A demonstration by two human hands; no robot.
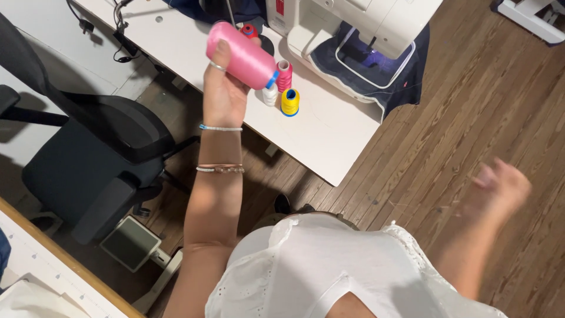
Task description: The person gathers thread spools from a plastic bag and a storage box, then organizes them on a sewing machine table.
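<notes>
Overhead, a white table (329,135) is being used for a sewing machine (353,23) with dark fabric. Left of it, a pink thread cone (242,54) is being clamped in the left hand (223,88), lifted above smaller spools (289,101) nearby, not loaded; the blurred right hand (500,188) cannot be judged.

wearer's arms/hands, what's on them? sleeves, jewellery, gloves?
No gloves, both arms bare to the shoulder. Left hand: a ring on one finger, a thin pale beaded bracelet at the wrist, two more bracelets lower on the forearm. Right hand is motion-blurred; nothing worn can be made out. White eyelet-trimmed top.
</notes>
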